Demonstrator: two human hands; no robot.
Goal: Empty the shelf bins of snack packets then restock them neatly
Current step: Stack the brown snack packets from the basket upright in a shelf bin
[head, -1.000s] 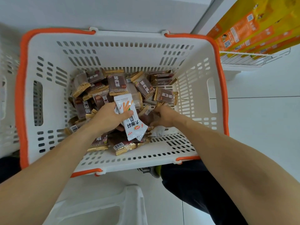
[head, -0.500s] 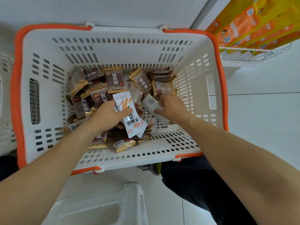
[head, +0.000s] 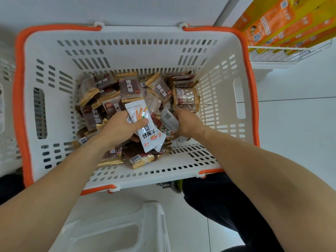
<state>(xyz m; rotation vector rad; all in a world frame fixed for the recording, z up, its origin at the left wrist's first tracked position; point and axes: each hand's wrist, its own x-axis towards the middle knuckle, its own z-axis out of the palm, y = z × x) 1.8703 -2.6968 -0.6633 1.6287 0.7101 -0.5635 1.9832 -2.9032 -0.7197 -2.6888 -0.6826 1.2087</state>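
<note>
head | left hand (head: pixel 118 129) grips white packets (head: pixel 145 128) | right hand (head: pixel 185 122) pinches barcode packet (head: pixel 169 118), fingertips hidden

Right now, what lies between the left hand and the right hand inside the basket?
In the head view, the white packets held by the left hand, then brown jerky packets, then the white barcode packet in the right hand.

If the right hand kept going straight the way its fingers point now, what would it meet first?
The right hand, gripping a white barcoded packet, points up and away toward the clear-fronted jerky packet just beyond its fingertips. That likely comes first, then the basket wall; depth is hard to judge.
</note>
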